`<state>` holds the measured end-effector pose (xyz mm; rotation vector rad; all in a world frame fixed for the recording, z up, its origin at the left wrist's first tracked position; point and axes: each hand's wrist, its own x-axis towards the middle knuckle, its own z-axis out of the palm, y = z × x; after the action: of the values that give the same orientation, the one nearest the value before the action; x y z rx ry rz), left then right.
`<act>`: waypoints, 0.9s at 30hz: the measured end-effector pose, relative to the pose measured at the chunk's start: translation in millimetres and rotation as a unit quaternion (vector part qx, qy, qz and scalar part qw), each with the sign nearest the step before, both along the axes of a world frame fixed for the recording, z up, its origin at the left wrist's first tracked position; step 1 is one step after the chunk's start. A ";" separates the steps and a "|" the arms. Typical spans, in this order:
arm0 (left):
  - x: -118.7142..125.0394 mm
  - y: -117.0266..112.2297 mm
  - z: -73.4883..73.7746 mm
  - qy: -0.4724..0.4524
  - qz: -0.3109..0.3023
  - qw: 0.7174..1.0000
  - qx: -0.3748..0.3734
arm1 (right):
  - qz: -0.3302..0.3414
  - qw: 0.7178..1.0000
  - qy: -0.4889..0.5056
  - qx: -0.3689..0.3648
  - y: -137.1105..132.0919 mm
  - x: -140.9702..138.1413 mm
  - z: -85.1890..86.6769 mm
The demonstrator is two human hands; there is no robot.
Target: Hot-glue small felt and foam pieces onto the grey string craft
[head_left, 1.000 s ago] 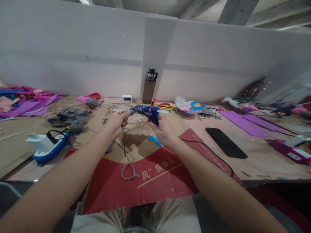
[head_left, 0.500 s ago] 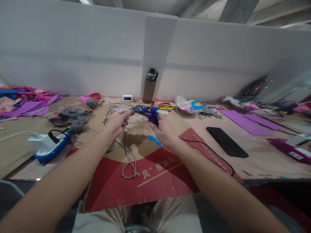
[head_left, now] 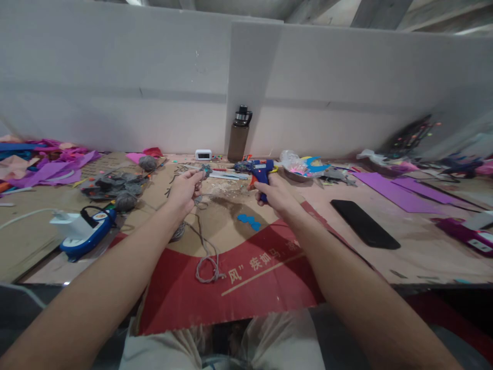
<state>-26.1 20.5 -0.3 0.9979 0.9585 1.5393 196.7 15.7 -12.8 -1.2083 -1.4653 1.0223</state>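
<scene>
My right hand (head_left: 272, 194) is wrapped round the handle of a blue glue gun (head_left: 261, 168), whose nozzle points left. Pinched in the fingers of my left hand (head_left: 187, 190) is a small grey yarn piece (head_left: 206, 170) with a bit of teal on it; its exact shape is too small to tell. A gap separates the nozzle from that piece. Loose grey yarn (head_left: 208, 259) trails below my left hand and loops on the red part of the cardboard sheet (head_left: 181, 298). Blue scalloped cutouts (head_left: 249, 222) lie on the cardboard between my forearms.
A dark bottle (head_left: 239, 134) and a small white digital display (head_left: 203, 155) stand by the back wall. At left are a blue power strip (head_left: 88, 236), grey yarn pieces (head_left: 111, 186) and coloured scraps (head_left: 50, 164). A black phone (head_left: 364, 223) and purple sheets (head_left: 395, 191) lie right.
My right hand has drawn the glue gun to the right, away from the yarn piece, and its body now shows side-on. My left hand stays nearly in place.
</scene>
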 end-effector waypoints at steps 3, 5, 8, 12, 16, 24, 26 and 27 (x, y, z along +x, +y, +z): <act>3.0 -2.3 0.2 0.041 0.010 0.999 0.016 | -0.050 0.988 -0.142 -0.043 12.7 16.1 -3.9; 5.1 -3.9 0.6 0.085 0.023 0.995 0.035 | -0.105 0.951 -0.289 -0.018 17.2 25.2 -6.9; 7.5 -5.9 0.8 0.181 0.075 0.977 0.088 | -0.216 0.891 -0.396 0.047 14.1 27.9 -6.0; 8.3 -7.9 0.3 0.367 0.181 0.891 0.198 | -0.179 0.942 -0.234 0.161 -2.2 -5.8 5.0; 6.1 -10.8 1.4 0.490 0.199 0.788 0.314 | 0.041 0.992 0.101 0.061 -12.9 -64.4 13.4; 11.7 -16.2 5.4 0.344 0.132 0.910 0.188 | 0.017 0.993 0.085 0.076 -2.9 -83.6 4.0; 15.5 -16.3 4.6 0.277 0.088 0.945 0.149 | -0.012 0.987 0.007 0.161 -1.2 -75.4 2.5; 17.2 -16.1 4.1 0.249 0.072 0.956 0.136 | -0.023 0.980 -0.022 0.196 -0.8 -71.8 2.7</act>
<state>-8.9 4.5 3.8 1.5933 1.2046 1.6013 124.9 14.8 -10.1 -0.9774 -1.5752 0.6387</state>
